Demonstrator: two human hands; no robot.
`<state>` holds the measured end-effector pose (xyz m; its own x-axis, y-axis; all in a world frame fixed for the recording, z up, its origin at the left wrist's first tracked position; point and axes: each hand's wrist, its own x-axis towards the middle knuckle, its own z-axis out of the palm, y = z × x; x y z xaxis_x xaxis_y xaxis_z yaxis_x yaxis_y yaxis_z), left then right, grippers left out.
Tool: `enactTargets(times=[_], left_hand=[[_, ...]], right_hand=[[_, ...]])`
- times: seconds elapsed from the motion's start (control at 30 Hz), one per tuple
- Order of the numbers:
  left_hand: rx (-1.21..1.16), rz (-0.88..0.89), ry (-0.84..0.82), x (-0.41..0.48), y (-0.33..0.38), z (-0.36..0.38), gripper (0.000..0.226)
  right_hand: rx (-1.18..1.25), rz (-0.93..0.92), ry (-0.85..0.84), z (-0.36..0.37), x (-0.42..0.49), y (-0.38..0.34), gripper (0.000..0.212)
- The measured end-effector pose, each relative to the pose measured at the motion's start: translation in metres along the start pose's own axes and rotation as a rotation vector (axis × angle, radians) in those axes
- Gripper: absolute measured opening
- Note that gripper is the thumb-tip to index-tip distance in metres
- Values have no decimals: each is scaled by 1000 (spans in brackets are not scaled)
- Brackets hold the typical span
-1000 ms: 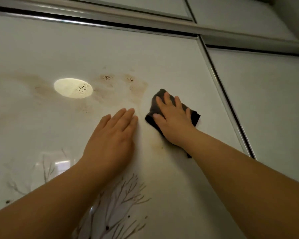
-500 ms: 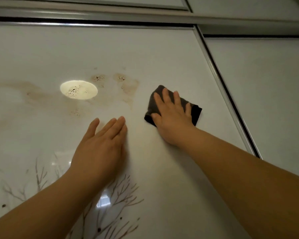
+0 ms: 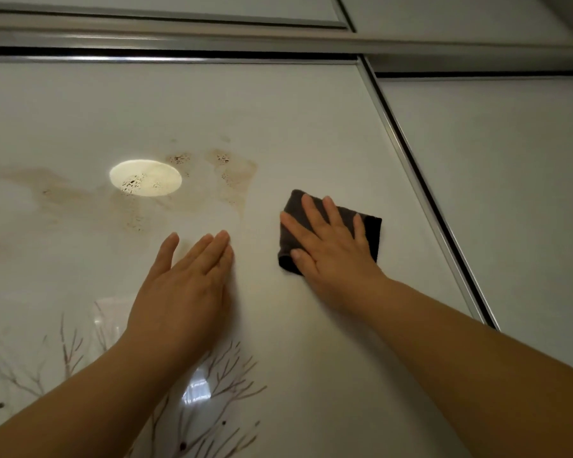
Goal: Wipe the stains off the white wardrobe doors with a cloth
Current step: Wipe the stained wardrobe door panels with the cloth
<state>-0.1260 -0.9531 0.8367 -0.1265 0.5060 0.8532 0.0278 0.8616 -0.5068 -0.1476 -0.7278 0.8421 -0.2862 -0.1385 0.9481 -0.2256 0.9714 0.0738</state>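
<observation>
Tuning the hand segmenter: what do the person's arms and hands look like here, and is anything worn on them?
Both are bare. The left hand and right hand show no gloves, rings or markings. The left forearm and right forearm show no sleeves, watch or bands up to the frame edge. The nails that show look short and unpainted.

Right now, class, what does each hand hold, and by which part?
Neither grips anything. The right hand presses flat on the middle of the folded dark grey cloth; the left hand rests open on the glossy white wardrobe door.
</observation>
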Motion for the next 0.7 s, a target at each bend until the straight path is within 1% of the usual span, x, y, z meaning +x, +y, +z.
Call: enactTargets(times=[0.07, 0.2, 0.3, 0.37, 0.43, 0.5, 0.57, 0.63, 0.7], left_hand=[[-4, -18, -2, 0, 3, 1, 49], [-18, -34, 1, 1, 5, 2, 53], [7, -32, -17, 0, 4, 3, 54], [6, -43, -40, 0, 6, 3, 57], [-7, -68, -40, 1, 8, 4, 63], [-23, -76, -19, 4, 13, 5, 67], [-44, -46, 8, 9, 22, 5, 64], [-64, -6, 23, 18, 34, 6, 60], [-77, 23, 22, 26, 44, 11, 59]], right_hand=[[18, 4, 3, 2, 5, -13, 53], [-11, -189, 20, 14, -24, -25, 56], [-36, -285, -12, 22, -53, -4, 56], [-70, -265, 4, 21, -63, 18, 56], [-57, -175, 26, 15, -57, 31, 55], [-14, -41, 19, 7, -35, 30, 55], [10, 40, 30, 4, -13, 16, 54], [16, 24, 49, 8, -7, -1, 55], [32, -60, 62, 16, -23, -8, 59]])
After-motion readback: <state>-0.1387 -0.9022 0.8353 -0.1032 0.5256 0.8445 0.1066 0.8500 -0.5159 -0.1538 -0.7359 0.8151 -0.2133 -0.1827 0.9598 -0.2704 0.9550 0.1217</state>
